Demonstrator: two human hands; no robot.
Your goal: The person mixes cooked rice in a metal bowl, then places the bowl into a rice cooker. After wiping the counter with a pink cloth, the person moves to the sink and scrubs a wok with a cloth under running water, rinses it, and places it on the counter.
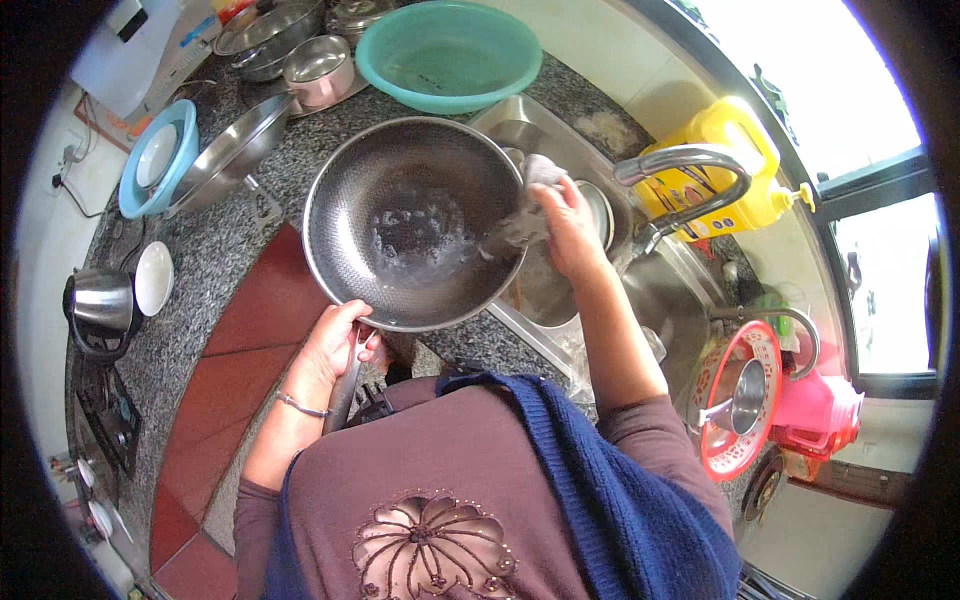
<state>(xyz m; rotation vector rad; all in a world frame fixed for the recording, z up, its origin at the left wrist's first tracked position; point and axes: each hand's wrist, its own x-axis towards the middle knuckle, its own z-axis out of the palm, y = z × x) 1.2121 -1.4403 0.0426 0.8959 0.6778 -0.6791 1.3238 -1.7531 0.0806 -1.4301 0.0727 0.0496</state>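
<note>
A dark wok (420,300) with a textured inner surface is held tilted in front of me, partly over the sink's edge. Whitish suds and wet streaks lie in its bottom. My left hand (337,341) grips the wok's long metal handle (346,390) close to the rim. At the wok's right rim, my right hand (570,229) holds a wet grey cloth (544,171); a blurred grey part of it hangs inside the bowl. The stainless-steel sink (517,112) lies under and beyond that hand, with a metal-rimmed lid or pan (598,214) partly hidden by my fingers.
A curved faucet (690,159) and a yellow pump jug (731,135) stand right of the wok. The green basin (450,94) sits behind it. A metal bowl (225,150) and blue basin (131,187) are left. A red-rimmed basin (772,352) holds a small pot (748,397).
</note>
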